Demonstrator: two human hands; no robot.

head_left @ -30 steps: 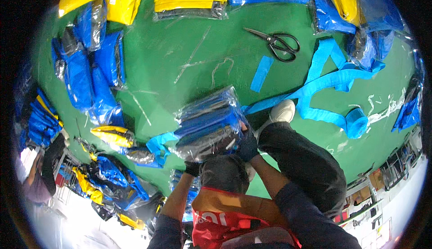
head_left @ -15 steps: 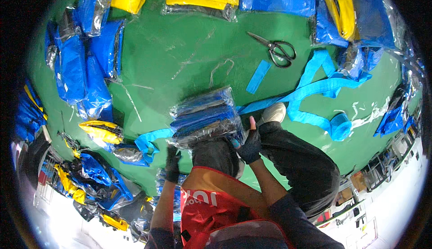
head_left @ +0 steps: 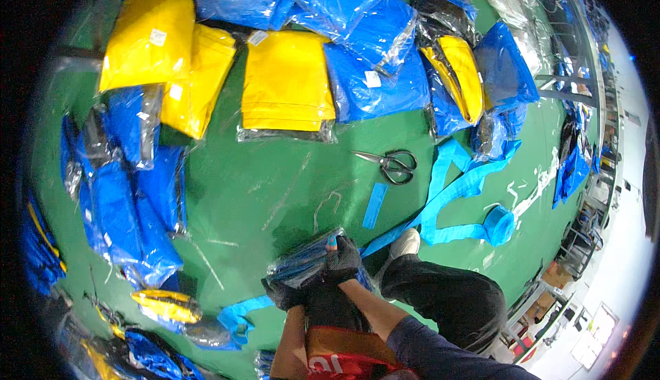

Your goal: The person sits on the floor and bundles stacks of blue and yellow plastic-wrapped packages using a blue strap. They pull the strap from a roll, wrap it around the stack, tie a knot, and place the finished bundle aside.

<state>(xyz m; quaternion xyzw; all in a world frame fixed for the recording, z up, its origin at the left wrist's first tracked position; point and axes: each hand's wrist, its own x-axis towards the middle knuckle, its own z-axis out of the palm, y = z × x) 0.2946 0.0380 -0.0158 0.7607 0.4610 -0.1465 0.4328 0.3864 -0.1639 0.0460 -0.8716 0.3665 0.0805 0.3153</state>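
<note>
Head view: both dark-gloved hands now lie on the bagged blue bundle (head_left: 302, 260), whereas half a second ago the left hand (head_left: 283, 295) was off it and the right hand (head_left: 342, 260) was out at its right end. For the work in hand, I judge that the bundle is now being steadied or pressed from both sides. The view has also tipped up, so more of the yellow packs (head_left: 285, 81) shows. The scissors (head_left: 395, 167) and short blue piece (head_left: 375, 206) still lie on the green floor (head_left: 275, 187), beyond the bundle.

The bundle rests low in the view, right before the person, its near side covered by the hands. The light-blue strip (head_left: 450, 201) meets it at the right and emerges at the left; whether it runs underneath is hidden. The right fingers look bent over the top, but I cannot tell whether they pinch anything, and a small blue patch at their tips is unclear. The left fingers blend into dark material; their state cannot be told.
</note>
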